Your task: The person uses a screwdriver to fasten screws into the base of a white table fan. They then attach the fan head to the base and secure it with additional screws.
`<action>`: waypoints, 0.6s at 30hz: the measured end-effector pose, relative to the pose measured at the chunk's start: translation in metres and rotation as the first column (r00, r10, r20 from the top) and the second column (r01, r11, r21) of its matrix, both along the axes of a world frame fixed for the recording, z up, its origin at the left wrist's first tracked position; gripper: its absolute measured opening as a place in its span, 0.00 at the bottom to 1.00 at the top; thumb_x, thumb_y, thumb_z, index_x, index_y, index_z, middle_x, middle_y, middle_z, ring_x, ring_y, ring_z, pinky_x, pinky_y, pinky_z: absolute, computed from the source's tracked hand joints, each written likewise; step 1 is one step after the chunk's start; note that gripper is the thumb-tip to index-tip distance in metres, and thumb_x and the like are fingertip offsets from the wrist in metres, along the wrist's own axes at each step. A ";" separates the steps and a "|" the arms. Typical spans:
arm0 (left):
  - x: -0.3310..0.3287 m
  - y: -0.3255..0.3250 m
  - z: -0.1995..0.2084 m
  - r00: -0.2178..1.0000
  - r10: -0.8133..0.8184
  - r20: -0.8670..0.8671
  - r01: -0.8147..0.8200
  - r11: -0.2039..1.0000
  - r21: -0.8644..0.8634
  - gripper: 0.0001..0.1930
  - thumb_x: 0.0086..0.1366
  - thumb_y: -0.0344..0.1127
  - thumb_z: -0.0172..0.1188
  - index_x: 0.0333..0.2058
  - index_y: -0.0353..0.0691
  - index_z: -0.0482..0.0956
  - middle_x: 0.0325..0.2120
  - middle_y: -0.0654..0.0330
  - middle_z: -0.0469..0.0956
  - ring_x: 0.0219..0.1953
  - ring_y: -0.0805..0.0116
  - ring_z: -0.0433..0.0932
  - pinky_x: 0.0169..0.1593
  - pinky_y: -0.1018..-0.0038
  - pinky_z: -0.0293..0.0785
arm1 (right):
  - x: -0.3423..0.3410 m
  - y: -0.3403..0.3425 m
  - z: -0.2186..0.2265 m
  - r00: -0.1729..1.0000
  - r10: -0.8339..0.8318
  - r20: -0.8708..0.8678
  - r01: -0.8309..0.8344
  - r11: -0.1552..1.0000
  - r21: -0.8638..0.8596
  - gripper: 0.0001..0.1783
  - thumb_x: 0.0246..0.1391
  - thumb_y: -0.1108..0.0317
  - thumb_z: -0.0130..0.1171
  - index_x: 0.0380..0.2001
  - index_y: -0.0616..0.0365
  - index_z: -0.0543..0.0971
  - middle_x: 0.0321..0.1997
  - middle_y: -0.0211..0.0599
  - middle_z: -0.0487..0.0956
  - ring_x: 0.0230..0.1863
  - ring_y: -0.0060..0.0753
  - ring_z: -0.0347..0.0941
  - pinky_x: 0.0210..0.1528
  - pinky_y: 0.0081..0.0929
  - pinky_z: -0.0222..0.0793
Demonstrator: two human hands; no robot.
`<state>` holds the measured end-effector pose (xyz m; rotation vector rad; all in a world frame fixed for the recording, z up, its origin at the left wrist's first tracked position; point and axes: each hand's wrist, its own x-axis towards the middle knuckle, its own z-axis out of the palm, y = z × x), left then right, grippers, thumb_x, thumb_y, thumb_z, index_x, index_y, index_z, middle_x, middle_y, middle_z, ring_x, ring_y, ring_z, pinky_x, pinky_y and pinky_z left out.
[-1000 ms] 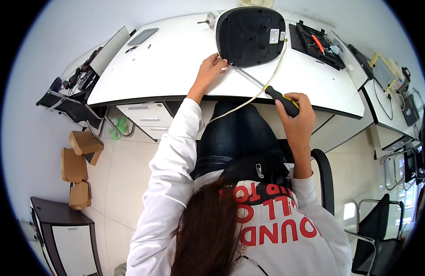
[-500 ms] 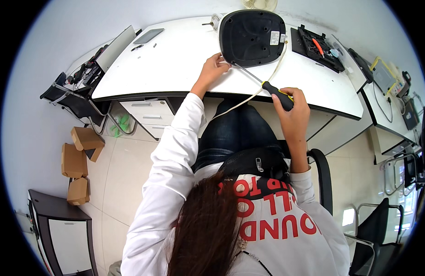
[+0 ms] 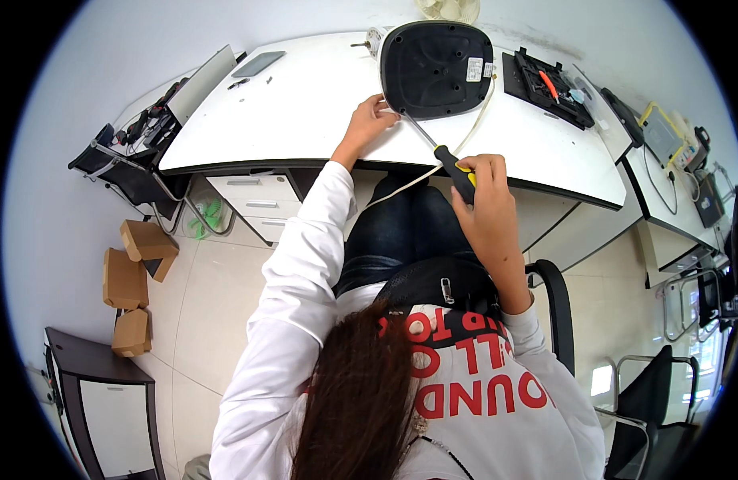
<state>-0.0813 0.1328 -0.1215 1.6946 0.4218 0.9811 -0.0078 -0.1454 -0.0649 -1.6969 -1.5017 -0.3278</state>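
Note:
A fan base [image 3: 433, 76] with a black underside faces me on the desk, tipped on its side, with screw holes and small pale labels. From its left side sticks out a white motor part with a metal shaft [image 3: 359, 44]. My left hand [image 3: 367, 126] is closed at the base's near left corner, thumb and fingers against the edge. In my right hand [image 3: 489, 204] is a screwdriver [image 3: 449, 163] with a black and yellow handle; its tip meets that same corner beside my left fingertips. A pale cord [image 3: 474, 132] runs from the base, passing under the screwdriver, over the desk edge.
An open black tool case [image 3: 573, 112] with a red-handled tool [image 3: 548, 85] lies at the right of the white desk [image 3: 305, 112]. A grey flat device [image 3: 259, 63] and small dark bits rest at the left. Cardboard boxes [image 3: 125, 278] stand on the floor.
My right hand and the screwdriver handle have swung left and slightly down, so the shaft stands steeper. The tip stays at the base corner; my left hand barely moves.

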 end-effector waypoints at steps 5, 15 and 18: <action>-0.002 0.001 0.000 1.000 0.006 -0.021 -0.005 0.999 0.042 0.31 0.47 0.27 0.57 0.51 0.22 0.60 0.41 0.46 0.74 0.34 0.70 0.77 0.38 0.80 0.71 | -0.001 0.000 0.003 0.998 -0.049 0.049 0.046 0.998 0.053 0.16 0.45 0.70 0.59 0.39 0.57 0.71 0.37 0.38 0.67 0.28 0.42 0.74 0.27 0.30 0.69; -0.005 -0.008 0.009 0.995 0.015 -0.096 -0.012 0.999 0.034 0.31 0.50 0.28 0.55 0.53 0.24 0.58 0.44 0.47 0.71 0.41 0.65 0.75 0.43 0.76 0.70 | -0.001 0.002 -0.002 0.993 -0.078 0.090 0.078 0.997 0.010 0.13 0.47 0.72 0.56 0.40 0.55 0.73 0.41 0.37 0.66 0.26 0.37 0.73 0.28 0.28 0.69; -0.005 -0.008 0.009 0.995 0.020 -0.100 -0.017 0.999 0.027 0.30 0.51 0.28 0.55 0.53 0.24 0.58 0.45 0.47 0.71 0.41 0.65 0.75 0.43 0.76 0.71 | -0.003 0.001 -0.003 0.996 -0.056 0.068 0.055 0.998 0.016 0.14 0.45 0.75 0.57 0.39 0.56 0.73 0.42 0.37 0.66 0.26 0.37 0.73 0.28 0.28 0.68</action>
